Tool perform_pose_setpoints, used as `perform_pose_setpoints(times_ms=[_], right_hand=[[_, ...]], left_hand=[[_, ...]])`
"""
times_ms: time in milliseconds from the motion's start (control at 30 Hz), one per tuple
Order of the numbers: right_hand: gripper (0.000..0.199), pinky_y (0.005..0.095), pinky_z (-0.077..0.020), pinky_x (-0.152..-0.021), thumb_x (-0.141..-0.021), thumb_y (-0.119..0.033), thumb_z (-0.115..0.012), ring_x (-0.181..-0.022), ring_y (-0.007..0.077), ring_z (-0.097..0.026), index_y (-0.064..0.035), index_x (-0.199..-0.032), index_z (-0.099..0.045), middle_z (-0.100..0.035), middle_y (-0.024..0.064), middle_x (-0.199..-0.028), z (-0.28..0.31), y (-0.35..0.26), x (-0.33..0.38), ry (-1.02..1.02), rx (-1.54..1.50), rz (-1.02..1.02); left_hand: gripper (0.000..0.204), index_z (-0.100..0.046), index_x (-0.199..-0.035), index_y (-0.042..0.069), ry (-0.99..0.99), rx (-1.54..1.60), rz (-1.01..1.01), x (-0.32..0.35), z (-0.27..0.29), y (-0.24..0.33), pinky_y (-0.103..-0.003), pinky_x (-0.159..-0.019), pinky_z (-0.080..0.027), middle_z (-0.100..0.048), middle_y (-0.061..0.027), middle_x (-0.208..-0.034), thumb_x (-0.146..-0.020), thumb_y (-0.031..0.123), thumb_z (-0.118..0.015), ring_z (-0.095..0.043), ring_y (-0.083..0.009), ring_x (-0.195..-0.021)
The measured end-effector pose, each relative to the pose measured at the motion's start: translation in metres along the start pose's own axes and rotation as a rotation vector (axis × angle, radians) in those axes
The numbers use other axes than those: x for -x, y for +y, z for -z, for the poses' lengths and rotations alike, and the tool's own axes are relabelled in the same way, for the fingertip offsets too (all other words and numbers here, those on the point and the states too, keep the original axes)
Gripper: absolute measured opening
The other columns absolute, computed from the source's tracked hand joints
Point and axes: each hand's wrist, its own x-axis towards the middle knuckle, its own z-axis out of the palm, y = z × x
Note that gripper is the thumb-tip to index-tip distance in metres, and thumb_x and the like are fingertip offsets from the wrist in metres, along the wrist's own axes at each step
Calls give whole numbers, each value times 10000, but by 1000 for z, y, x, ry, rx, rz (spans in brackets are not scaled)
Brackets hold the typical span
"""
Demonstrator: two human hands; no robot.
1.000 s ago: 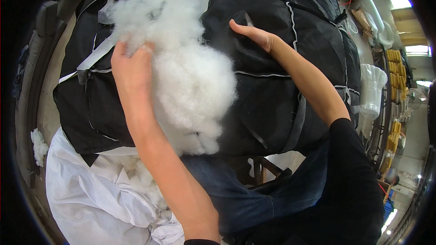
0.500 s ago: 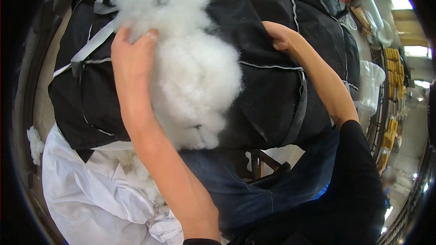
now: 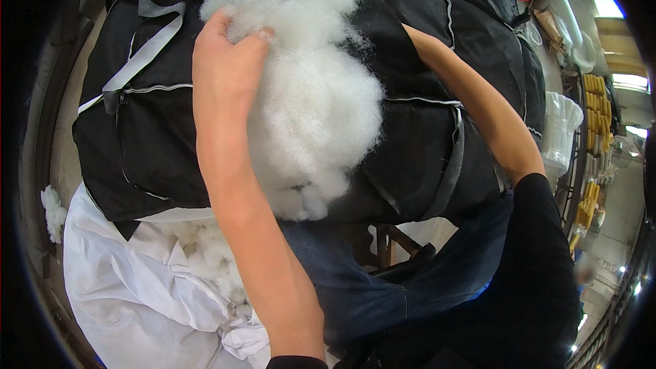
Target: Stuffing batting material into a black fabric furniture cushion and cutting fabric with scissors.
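I judge the work to be partway along. A long heap of white fibre [image 3: 321, 96] lies in the open on the black cover [image 3: 424, 157], running from the top edge of the frame down through the centre. As far as I can see, that much is laid out on top, while loose fill [image 3: 212, 256] remains in the white cloth [image 3: 123, 294] at lower left. I can't see how much fibre, if any, is under the black fabric.

At upper left of centre, I read the left hand [image 3: 229, 61] as grasping the heap's edge, its fingertips sunk in the fluff with some between thumb and fingers. The right hand [image 3: 420, 42], right of top centre, goes under a fold of the cover; its fingers are hidden, so I can't tell whether that grip is released or clenched.

Against half a second ago, the left hand sits higher and further right, and the heap has shifted the same way. The right thumb, visible then, is now out of sight. More of the pale strap [image 3: 140, 63] at upper left shows, its end curled over.
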Motion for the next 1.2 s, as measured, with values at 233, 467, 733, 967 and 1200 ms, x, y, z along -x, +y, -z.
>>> perform_pose_setpoints(times_ms=[233,467,733,967,1200], right_hand=[[282,274,-447,-912,-969,-138,-521,-1034,99,-532,-15,-1211,-599,-621,52,-1165,25,137,-20,55,-115,-235],[288,273,-448,-919,-968,-145,-523,-1035,107,-544,-16,-1214,-598,-623,57,-1170,42,133,-14,82,-224,-196],[294,271,-450,-926,-966,-154,-526,-1035,115,-558,-17,-1216,-597,-625,62,-1176,36,91,11,132,-326,-152],[300,270,-451,-932,-964,-161,-529,-1036,123,-570,-18,-1218,-597,-626,67,-1180,14,44,5,189,-396,-130],[301,267,-460,-942,-964,-174,-526,-1031,143,-596,-19,-1210,-602,-639,77,-1168,47,24,6,17,-686,-145]], left_hand=[[423,-614,-1140,-26,-7,4,-27,-3,-3,-8,-320,-866,-473,-688,-150,-1053,-753,141,-648,-650,-241,-941],[417,-616,-1141,-19,-42,-1,-21,0,0,-8,-320,-861,-474,-693,-141,-1034,-752,130,-639,-654,-232,-930],[413,-620,-1137,-17,-29,9,-7,1,1,-6,-319,-865,-475,-693,-132,-1022,-749,125,-635,-653,-231,-929],[414,-623,-1127,-22,-16,29,4,0,1,-11,-322,-874,-472,-693,-137,-1018,-745,136,-639,-653,-245,-936],[422,-624,-1116,-21,-60,-22,-34,2,4,-7,-339,-872,-472,-692,-154,-1007,-747,183,-638,-656,-260,-925]])
